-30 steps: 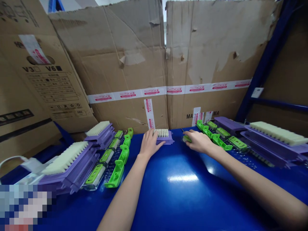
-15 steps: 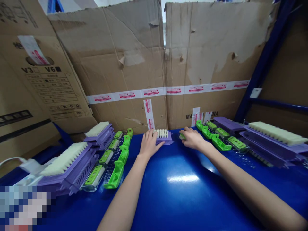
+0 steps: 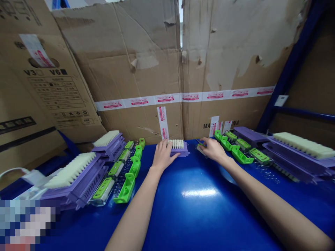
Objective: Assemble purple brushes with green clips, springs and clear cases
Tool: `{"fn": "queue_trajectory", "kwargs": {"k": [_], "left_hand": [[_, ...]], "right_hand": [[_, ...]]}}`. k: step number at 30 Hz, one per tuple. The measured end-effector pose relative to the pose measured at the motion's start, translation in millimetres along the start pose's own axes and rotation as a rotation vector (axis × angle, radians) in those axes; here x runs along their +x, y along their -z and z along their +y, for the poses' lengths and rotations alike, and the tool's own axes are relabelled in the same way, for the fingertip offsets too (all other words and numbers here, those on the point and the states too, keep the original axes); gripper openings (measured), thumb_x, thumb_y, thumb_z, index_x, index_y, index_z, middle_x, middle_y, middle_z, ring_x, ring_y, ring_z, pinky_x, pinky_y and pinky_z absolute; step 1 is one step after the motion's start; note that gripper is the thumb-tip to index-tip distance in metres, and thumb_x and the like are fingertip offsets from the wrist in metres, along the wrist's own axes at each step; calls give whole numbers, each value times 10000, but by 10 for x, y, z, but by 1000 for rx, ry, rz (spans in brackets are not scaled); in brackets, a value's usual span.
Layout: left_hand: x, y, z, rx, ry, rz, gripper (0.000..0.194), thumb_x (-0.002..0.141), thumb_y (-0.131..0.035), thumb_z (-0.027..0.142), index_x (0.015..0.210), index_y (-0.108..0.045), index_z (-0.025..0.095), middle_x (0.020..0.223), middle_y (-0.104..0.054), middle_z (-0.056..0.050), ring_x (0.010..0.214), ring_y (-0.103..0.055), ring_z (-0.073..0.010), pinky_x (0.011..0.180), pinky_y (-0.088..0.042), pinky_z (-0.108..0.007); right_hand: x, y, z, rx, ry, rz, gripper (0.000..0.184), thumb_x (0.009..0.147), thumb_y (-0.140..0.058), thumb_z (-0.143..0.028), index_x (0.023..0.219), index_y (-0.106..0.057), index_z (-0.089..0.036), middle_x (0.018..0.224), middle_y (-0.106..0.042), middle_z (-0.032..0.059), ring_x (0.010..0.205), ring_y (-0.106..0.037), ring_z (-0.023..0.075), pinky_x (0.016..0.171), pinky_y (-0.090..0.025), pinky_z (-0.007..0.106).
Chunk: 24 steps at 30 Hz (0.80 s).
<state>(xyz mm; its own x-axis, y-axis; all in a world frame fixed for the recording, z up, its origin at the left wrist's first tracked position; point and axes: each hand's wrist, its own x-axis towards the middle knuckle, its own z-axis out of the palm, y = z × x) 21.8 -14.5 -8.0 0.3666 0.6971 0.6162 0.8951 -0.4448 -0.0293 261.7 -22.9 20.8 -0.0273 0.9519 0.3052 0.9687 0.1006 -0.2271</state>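
Blue tabletop [image 3: 180, 219], roomy nearside, left hand [image 3: 162, 156] holding block [image 3: 180, 152] near back edge

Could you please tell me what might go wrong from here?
The right hand has a small green-topped piece at its fingertips, which might slip on the glossy blue table. Its wrist sits close to the right row of green brackets and could nudge them. The left hand covers one end of the purple block, so pressing unevenly might tip it.

The left grip [image 3: 162, 156] lies palm-down, thumb [image 3: 173, 158] splayed; the right grip [image 3: 213, 150] curls.
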Motion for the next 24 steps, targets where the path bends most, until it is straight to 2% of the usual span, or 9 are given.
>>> {"fn": "queue_trajectory", "kwargs": {"k": [5, 12, 19, 24], "left_hand": [[0, -6, 1, -6, 4, -3, 494, 792, -596, 498, 1125, -484, 150, 1236, -518, -159, 1173, -447, -296, 932, -399, -416], [2, 3, 4, -5, 4, -5, 475, 792, -590, 507, 1100, -492, 158, 1232, -522, -153, 1156, -454, -297, 915, -409, -416], [2, 11, 9, -2, 9, -8, 477, 793, -590, 508, 1101, -493, 157, 1227, -525, -150, 1169, -451, -296, 915, -410, -407], [2, 8, 8, -5, 8, -6, 480, 795, -587, 507, 1110, -490, 158, 1222, -526, -152, 1179, -444, -293, 919, -408, -406]], "right_hand": [[11, 7, 76, 56, -31, 12, 364, 823, -526, -313, 1150, -595, -171, 964, -686, 83, 863, -633, 219, 690, -425, 270], [2, 23, 96, 76, -24, -27, 389, 796, -578, -301, 1165, -595, -177, 995, -689, 87, 910, -638, 232, 723, -439, 272], [-15, 32, 82, -33, -51, 16, 377, 824, -525, -269, 1189, -572, -190, 1049, -685, 94, 932, -641, 254, 725, -451, 298], [-13, 28, 90, -126, -25, 94, 353, 813, -482, -201, 1148, -589, -185, 1048, -683, 97, 931, -638, 252, 743, -452, 316]]}}
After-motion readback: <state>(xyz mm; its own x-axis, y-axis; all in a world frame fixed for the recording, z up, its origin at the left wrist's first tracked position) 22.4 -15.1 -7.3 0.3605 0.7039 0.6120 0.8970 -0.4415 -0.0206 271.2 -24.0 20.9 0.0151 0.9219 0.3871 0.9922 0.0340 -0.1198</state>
